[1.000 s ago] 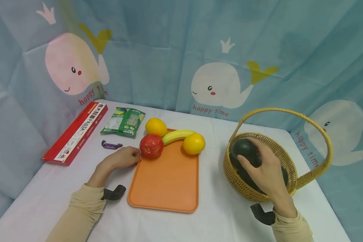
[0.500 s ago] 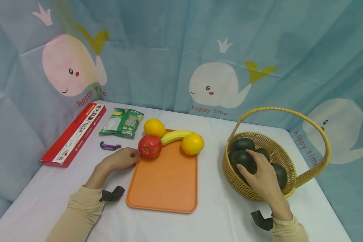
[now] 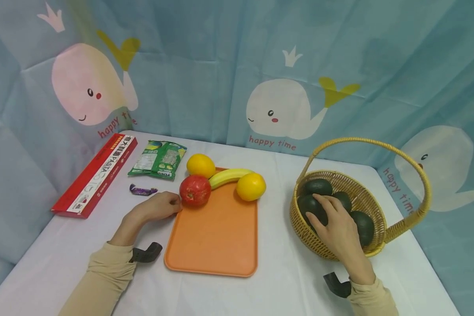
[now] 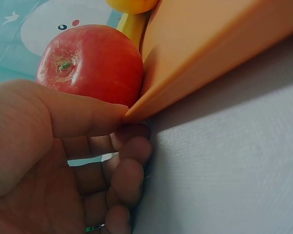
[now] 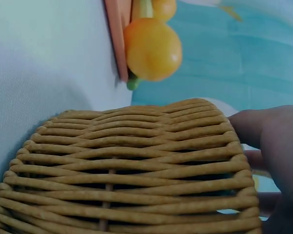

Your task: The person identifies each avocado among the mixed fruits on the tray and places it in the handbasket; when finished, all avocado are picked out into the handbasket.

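My left hand (image 3: 159, 206) pinches the left edge of an orange tray (image 3: 217, 239); the left wrist view has the thumb on top and curled fingers below. A red round fruit (image 4: 95, 63) sits right by that thumb. On the right, my right hand (image 3: 339, 226) reaches into a wicker basket (image 3: 301, 230), thumb and fingers round a dark green avocado (image 3: 312, 206). Several more avocados (image 3: 363, 226) lie in the basket around it. In the right wrist view the woven wall hides the avocado and most of the fingers.
A banana (image 3: 227, 176) and two orange-yellow fruits (image 3: 251, 187) are at the tray's far end. A green snack bag (image 3: 158, 159), a purple wrapped candy (image 3: 143, 190) and a red pasta box (image 3: 95, 175) lie left. The basket's tall handle (image 3: 411, 162) arches up behind the right hand.
My right hand has lowered its avocado into the basket, shifting slightly left and exposing other avocados. The left hand has stayed at the tray's edge.
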`<state>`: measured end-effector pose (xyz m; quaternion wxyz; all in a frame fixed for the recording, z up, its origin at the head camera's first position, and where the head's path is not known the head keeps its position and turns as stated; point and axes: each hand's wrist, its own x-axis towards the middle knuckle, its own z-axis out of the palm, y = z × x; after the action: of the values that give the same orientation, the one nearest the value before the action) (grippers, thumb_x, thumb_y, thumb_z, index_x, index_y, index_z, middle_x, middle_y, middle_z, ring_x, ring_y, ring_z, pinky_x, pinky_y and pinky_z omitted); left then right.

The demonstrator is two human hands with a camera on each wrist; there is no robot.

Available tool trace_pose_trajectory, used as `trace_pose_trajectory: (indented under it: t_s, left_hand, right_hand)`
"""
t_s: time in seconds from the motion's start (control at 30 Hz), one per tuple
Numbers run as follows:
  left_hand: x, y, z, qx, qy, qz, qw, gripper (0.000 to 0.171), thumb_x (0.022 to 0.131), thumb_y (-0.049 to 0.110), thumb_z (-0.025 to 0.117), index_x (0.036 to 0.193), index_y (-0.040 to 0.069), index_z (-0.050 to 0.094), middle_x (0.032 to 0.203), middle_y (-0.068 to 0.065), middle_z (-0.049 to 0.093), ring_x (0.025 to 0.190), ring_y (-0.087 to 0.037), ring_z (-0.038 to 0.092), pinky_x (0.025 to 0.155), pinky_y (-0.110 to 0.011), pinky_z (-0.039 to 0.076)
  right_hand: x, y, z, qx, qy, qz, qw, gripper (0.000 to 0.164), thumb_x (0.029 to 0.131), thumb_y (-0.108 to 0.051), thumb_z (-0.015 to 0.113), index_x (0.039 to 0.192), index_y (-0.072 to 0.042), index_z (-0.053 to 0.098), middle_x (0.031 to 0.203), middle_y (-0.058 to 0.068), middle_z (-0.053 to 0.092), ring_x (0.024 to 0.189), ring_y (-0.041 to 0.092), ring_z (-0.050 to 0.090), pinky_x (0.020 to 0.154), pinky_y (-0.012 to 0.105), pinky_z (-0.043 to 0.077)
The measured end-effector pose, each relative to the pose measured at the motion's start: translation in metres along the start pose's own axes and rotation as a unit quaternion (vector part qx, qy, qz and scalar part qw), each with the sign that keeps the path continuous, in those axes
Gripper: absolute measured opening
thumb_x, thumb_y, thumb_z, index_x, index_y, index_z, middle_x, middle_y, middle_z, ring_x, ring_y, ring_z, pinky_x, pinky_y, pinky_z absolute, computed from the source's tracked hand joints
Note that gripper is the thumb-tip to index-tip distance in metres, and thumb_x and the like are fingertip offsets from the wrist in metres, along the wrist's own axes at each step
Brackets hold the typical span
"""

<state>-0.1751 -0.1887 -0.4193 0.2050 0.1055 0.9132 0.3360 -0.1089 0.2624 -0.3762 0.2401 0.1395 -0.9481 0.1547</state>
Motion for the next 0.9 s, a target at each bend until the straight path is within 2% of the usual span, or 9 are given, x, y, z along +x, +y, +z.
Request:
trace_pose_trajectory:
  t_s: [0.17,0.3,0.5,0.63,0.8,0.9]
  left_hand:
    - [0.000,0.000,0.000,-0.006,-0.003,-0.006,1.0000,0.016,0.091,0.016,0.055,0.078,0.007,0.058,0.070,-0.001,0.048,0.070,-0.016,0.046,0.061,-0.028,0.036]
    - [0.000,0.001,0.000,-0.007,-0.005,-0.013,0.9999,0.017,0.092,0.017,0.055,0.079,0.007,0.057,0.070,-0.001,0.048,0.069,-0.016,0.046,0.061,-0.028,0.036]
    - [0.001,0.002,0.000,-0.004,-0.003,-0.012,0.9999,0.016,0.091,0.016,0.055,0.077,0.007,0.057,0.070,-0.001,0.048,0.069,-0.016,0.046,0.060,-0.028,0.035]
    - [0.001,0.002,0.000,-0.003,-0.004,-0.011,0.9999,0.017,0.092,0.016,0.055,0.078,0.007,0.057,0.070,-0.001,0.048,0.069,-0.016,0.046,0.060,-0.028,0.036]
    - [0.001,0.002,0.000,-0.003,-0.003,-0.011,0.9999,0.017,0.092,0.016,0.055,0.078,0.007,0.057,0.070,-0.001,0.048,0.070,-0.016,0.046,0.061,-0.028,0.035]
    - [0.000,0.002,0.001,-0.001,-0.004,-0.012,0.9999,0.017,0.092,0.016,0.054,0.078,0.007,0.057,0.070,-0.001,0.048,0.070,-0.016,0.046,0.061,-0.028,0.035]
  right_hand:
    - [0.004,-0.003,0.001,-0.018,0.011,-0.003,1.000,0.051,0.080,-0.019,0.079,0.127,-0.007,0.061,0.115,0.021,0.063,0.083,0.036,0.066,0.060,0.050,0.054]
    - [0.007,-0.006,-0.001,-0.022,-0.001,0.006,1.000,0.049,0.082,-0.019,0.078,0.127,-0.006,0.062,0.116,0.021,0.063,0.088,0.038,0.066,0.063,0.052,0.054]
    - [0.008,-0.006,0.000,-0.024,-0.013,0.004,1.000,0.050,0.081,-0.017,0.079,0.126,-0.005,0.062,0.115,0.021,0.060,0.079,0.034,0.065,0.056,0.045,0.052]
    - [0.008,-0.006,0.001,-0.035,-0.010,-0.001,0.999,0.051,0.079,-0.018,0.080,0.124,-0.003,0.061,0.114,0.022,0.062,0.080,0.036,0.066,0.059,0.048,0.054]
    - [0.010,-0.009,0.001,-0.056,-0.022,0.009,0.998,0.052,0.079,-0.021,0.080,0.123,-0.003,0.059,0.111,0.025,0.064,0.062,0.033,0.062,0.050,0.044,0.050]
    - [0.013,-0.010,0.002,-0.062,-0.041,0.017,0.997,0.048,0.081,-0.021,0.079,0.122,-0.005,0.061,0.110,0.025,0.065,0.059,0.031,0.062,0.047,0.043,0.049]
